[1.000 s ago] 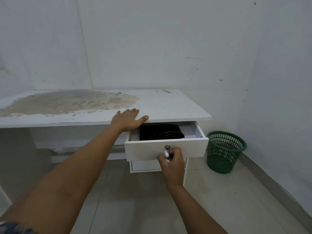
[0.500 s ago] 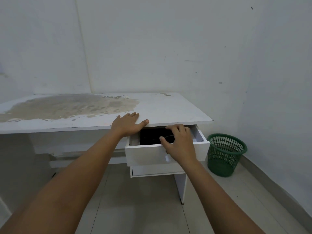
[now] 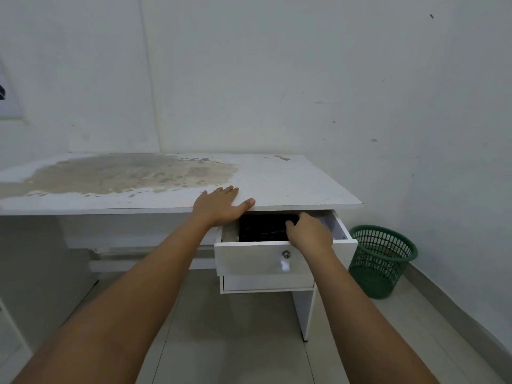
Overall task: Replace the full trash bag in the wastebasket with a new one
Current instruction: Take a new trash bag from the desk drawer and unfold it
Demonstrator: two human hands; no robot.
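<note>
A person leans over a worn white laminate desk (image 3: 291,181) in a bare corner room, reaching for a fresh liner. The left hand (image 3: 219,206) lies flat on the desk's front edge, fingers spread and straight, thumb stretched toward the drawer opening, gripping nothing. The right hand (image 3: 310,234) is sunk into the pulled-out white top drawer (image 3: 255,259), its fingers curled down onto the folded stack of black plastic trash bags (image 3: 261,227); whether they have actually pinched a bag cannot be told, since the fingertips are hidden against the dark plastic.

The black stack lies in the drawer directly under and just left of the right hand, its long side running across the drawer, parallel to the drawer front. The right hand is plainly the nearer one and touches the stack; the left rests above and beside it on the desktop, apart from the bags. A small key (image 3: 285,264) hangs in the drawer's lock.

The green plastic lattice wastebasket (image 3: 382,261) stands on the tiled floor to the right of the desk, against the wall, well apart from both hands. No bag shows through its openwork sides, so the old liner appears already gone. Lifting a bag out would likely mean drawing it up and toward the body, then carrying it rightward to the basket.
</note>
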